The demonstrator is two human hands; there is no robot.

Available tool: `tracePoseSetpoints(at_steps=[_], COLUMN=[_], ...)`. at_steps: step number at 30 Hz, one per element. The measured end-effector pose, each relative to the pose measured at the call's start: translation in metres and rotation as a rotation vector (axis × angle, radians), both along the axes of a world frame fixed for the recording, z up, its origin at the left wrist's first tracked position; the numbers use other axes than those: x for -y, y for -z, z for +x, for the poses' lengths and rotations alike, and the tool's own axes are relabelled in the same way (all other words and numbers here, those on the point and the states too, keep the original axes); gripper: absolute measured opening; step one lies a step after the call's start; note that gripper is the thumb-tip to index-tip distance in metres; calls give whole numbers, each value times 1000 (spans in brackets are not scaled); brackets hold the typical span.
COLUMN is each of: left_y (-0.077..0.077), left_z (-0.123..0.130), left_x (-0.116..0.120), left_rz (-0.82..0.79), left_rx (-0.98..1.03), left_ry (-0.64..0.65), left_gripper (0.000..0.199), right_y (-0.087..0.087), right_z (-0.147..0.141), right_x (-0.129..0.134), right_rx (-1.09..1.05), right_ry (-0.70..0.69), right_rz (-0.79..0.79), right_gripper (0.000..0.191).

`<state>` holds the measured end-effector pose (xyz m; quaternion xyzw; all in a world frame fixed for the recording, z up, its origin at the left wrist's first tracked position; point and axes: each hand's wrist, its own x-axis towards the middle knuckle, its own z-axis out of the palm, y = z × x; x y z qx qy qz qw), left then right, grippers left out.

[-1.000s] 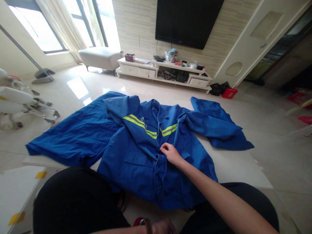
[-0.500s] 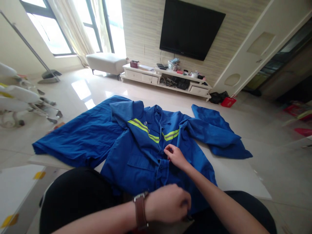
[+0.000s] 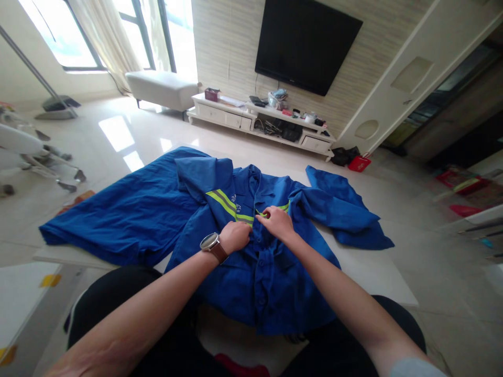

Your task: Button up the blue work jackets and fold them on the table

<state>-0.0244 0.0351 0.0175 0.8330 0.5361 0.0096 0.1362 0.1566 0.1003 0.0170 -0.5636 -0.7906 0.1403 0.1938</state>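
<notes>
Spread out before me is a blue work jacket [image 3: 223, 272] with yellow-and-grey reflective stripes across the chest and buttons down its front. My left hand [image 3: 234, 236], below a wristwatch [image 3: 212, 243], has its fingers closed on the jacket's front edge by the stripe. Just right of it, my right hand [image 3: 277, 222] pinches the other side of the front opening at stripe height. The exact grip of the fingertips is partly hidden. Below both hands the lower front lies with its buttons showing.
Blue cloth [image 3: 129, 209] lies under the jacket at left, and more blue cloth [image 3: 334, 183] at right. All rest on a pale low table [image 3: 377, 280] above my knees. Beyond stand a white TV cabinet [image 3: 220, 116], a bench [image 3: 163, 89] and, left, wheeled chair legs [image 3: 58, 167].
My left hand has moved from near my lap up to the jacket's chest. My right hand has slid up the front to the stripe. The jacket's lower front lies flatter.
</notes>
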Motion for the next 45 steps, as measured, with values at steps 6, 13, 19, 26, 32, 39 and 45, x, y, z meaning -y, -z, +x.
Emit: tracePoseSetpoints(at_steps=[6, 13, 19, 26, 32, 39, 45], left_y=[8, 3, 11, 26, 35, 29, 46], left_z=[1, 9, 10, 5, 6, 16, 19], left_x=[7, 2, -6, -19, -28, -35, -33], left_rz=[37, 81, 103, 107, 74, -165, -54], left_rx=[32, 137, 191, 197, 272, 640, 576], left_ry=[-63, -211, -237, -243, -258, -289, -293], left_gripper=[26, 28, 21, 22, 29, 27, 47], right_y=[19, 36, 22, 16, 26, 23, 20], right_z=[-14, 35, 63, 68, 50, 29, 31], right_x=[-15, -25, -20, -11, -14, -21, -17], right_rx=[205, -181, -291, -260, -306, -418, -341], right_ry=[-35, -144, -2, -42, -110, -79, -107], right_rz=[-84, -136, -138, -109, -92, -256, -152], right_gripper=[31, 28, 34, 30, 22, 36, 35])
